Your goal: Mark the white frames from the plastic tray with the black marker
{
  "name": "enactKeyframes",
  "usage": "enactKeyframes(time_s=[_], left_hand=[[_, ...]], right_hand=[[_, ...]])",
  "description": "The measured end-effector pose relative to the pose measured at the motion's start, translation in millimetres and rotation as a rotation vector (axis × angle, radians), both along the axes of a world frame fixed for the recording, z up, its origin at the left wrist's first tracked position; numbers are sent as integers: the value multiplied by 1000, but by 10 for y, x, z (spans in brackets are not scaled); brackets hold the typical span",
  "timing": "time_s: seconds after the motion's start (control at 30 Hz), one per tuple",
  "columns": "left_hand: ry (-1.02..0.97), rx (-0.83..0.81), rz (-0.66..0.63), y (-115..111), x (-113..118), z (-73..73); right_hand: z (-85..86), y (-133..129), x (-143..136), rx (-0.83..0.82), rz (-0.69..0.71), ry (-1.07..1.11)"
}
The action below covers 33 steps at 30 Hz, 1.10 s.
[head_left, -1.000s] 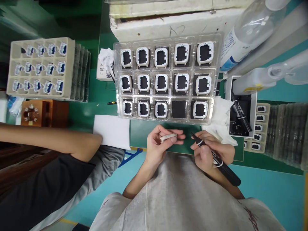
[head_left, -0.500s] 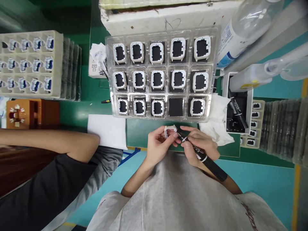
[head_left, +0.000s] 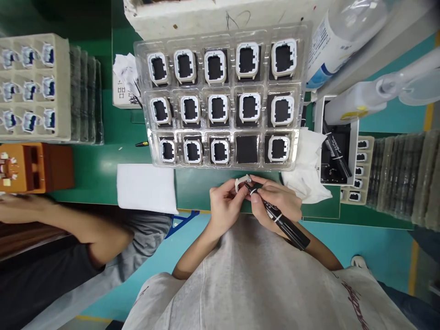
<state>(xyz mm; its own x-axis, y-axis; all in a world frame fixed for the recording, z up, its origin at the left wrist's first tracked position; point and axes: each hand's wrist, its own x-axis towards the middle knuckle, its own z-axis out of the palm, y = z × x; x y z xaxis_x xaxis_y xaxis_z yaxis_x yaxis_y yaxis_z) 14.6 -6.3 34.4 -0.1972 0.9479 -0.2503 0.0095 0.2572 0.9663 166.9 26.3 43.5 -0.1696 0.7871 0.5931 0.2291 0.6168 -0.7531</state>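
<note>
Between finger and thumb, my left hand (head_left: 225,204) holds a small white frame (head_left: 241,181), tilted on its edge. A black marker pen (head_left: 283,223) is gripped in my right hand (head_left: 277,201), its tip end close to the frame; whether it touches cannot be made out. Both hands are almost together, just below a clear plastic tray (head_left: 220,38). White square frames (head_left: 218,108) lie on black pads in its compartments. One compartment in the lowest row shows only a black pad (head_left: 246,149).
A folded white cloth (head_left: 147,187) lies left of my hands, crumpled tissue (head_left: 305,169) to the right. Beyond it are an open box (head_left: 354,156) with another marker, and bottles (head_left: 357,106). A co-worker's arm (head_left: 75,220) reaches in at the left, near an orange fixture (head_left: 57,167).
My right hand with the marker has moved left, closer to the frame, and its forefinger has come down. The co-worker's arm has shifted. The whole view has shifted a little.
</note>
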Motion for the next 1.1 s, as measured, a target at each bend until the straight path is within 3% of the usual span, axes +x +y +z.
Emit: enactKeyframes(time_s=[0.33,0.57,0.8,0.93,1.1], left_hand=[[81,21,-12,-14,4,-9],[141,53,-35,-13,6,-13],[298,59,-62,-51,22,-45],[323,74,-61,-81,-3,-57],[383,137,-75,-90,-58,-108]], right_hand=[[-69,-14,-29,20,-66,6],[-28,-10,-11,0,-32,-8],[-92,-1,-47,139,-55,-33],[-82,-34,-32,56,-65,-73],[-268,-130,-71,31,-96,-144]])
